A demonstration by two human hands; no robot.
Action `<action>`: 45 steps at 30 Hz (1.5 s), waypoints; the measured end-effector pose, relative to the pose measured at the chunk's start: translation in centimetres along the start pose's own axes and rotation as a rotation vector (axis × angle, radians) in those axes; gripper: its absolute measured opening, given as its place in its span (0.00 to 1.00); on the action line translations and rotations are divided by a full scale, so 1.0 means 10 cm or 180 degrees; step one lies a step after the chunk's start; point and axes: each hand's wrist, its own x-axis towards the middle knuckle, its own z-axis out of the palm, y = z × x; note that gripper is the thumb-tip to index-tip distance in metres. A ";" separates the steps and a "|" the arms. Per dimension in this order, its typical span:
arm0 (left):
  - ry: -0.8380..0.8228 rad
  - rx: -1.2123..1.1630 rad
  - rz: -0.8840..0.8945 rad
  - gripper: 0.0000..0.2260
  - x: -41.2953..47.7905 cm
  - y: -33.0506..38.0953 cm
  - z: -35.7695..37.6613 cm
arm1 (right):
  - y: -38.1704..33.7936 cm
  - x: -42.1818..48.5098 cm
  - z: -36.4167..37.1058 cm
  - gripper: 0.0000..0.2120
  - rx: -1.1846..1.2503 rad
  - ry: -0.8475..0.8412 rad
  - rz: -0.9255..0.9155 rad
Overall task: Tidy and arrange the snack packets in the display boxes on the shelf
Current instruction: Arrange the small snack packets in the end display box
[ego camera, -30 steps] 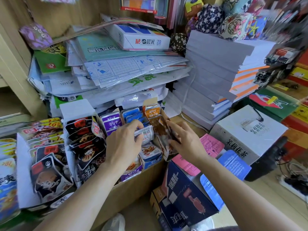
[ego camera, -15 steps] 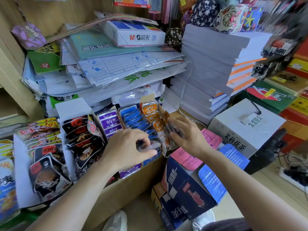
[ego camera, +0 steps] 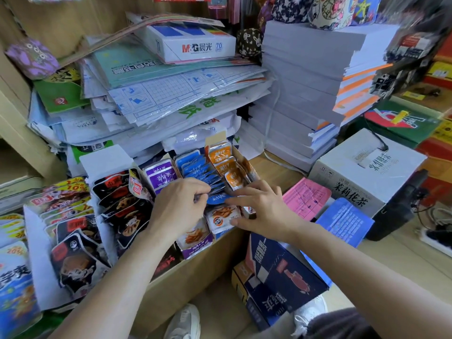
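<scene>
A cardboard display box (ego camera: 241,157) on the shelf holds rows of small snack packets: purple (ego camera: 160,176), blue (ego camera: 195,167) and orange (ego camera: 223,165). My left hand (ego camera: 179,206) is curled over the blue row, its fingers pinching a blue packet (ego camera: 216,199). My right hand (ego camera: 263,207) lies across the near end of the orange row, fingers pressing down on white packets (ego camera: 221,217) at the front. To the left stand white boxes with black snack packets (ego camera: 122,204).
Stacks of paper and plastic-wrapped sheets (ego camera: 171,94) rise behind the boxes, white paper reams (ego camera: 305,94) to the right. A white carton (ego camera: 362,172), pink sheet (ego camera: 305,199) and blue sheet (ego camera: 344,223) lie right of my hands. Dark blue boxes (ego camera: 281,277) sit below the shelf edge.
Both hands have come closer together over the blue and orange rows. The right hand has dropped from the box's side to the front packets; the left now pinches a blue packet.
</scene>
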 end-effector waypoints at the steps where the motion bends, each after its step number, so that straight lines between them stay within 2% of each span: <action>1: -0.0008 0.0061 0.0007 0.08 0.01 -0.02 -0.01 | -0.01 -0.01 0.00 0.23 0.0015 0.0082 -0.0008; 4: -0.0063 0.0286 0.0022 0.11 0.02 -0.02 -0.01 | -0.03 -0.03 -0.01 0.20 0.0140 0.0348 0.0033; 7: -0.0096 0.0514 0.0115 0.17 0.02 0.02 0.00 | -0.05 -0.04 0.01 0.15 0.0032 0.0313 -0.0042; 10: 0.0048 0.0463 0.0017 0.16 0.04 0.05 -0.01 | -0.04 -0.06 0.06 0.17 -0.0115 0.0241 -0.0073; 12: 0.0166 0.0464 -0.0042 0.22 0.05 0.05 0.00 | -0.05 -0.08 0.06 0.18 -0.0152 0.0277 -0.0094; 15: 0.0072 0.0572 -0.0085 0.31 0.06 0.06 0.02 | -0.10 -0.08 0.05 0.20 -0.0289 0.0314 -0.0102; 20: -0.0165 -0.0187 -0.0265 0.25 0.11 0.00 -0.05 | -0.16 -0.03 0.09 0.21 -0.0160 0.0115 -0.0223; 23: -0.0037 0.0115 -0.0101 0.16 0.13 -0.08 -0.04 | -0.14 -0.01 0.13 0.20 -0.0140 0.0096 -0.0193; 26: 0.0221 0.0241 -0.0110 0.03 0.17 -0.10 -0.01 | -0.16 0.02 0.13 0.29 -0.0215 0.0033 -0.0124; 28: 0.0391 0.0182 -0.0173 0.04 0.19 -0.10 0.01 | -0.20 0.04 0.14 0.32 -0.0233 -0.0007 -0.0041; 32: 0.0726 -0.0057 -0.0298 0.04 0.20 -0.12 0.01 | -0.26 0.20 0.11 0.23 0.0143 0.0177 0.0259; 36: 0.1019 -0.0207 -0.0402 0.02 0.21 -0.14 0.00 | -0.30 0.28 0.11 0.16 -0.0374 0.0224 0.0128; 41: 0.1199 -0.0433 -0.0431 0.02 0.22 -0.17 -0.05 | -0.23 0.21 0.20 0.15 -0.0361 0.0396 0.0097; 45: 0.1141 -0.0459 -0.0416 0.02 0.21 -0.17 -0.05 | -0.22 0.22 0.25 0.09 -0.0271 0.0681 0.0103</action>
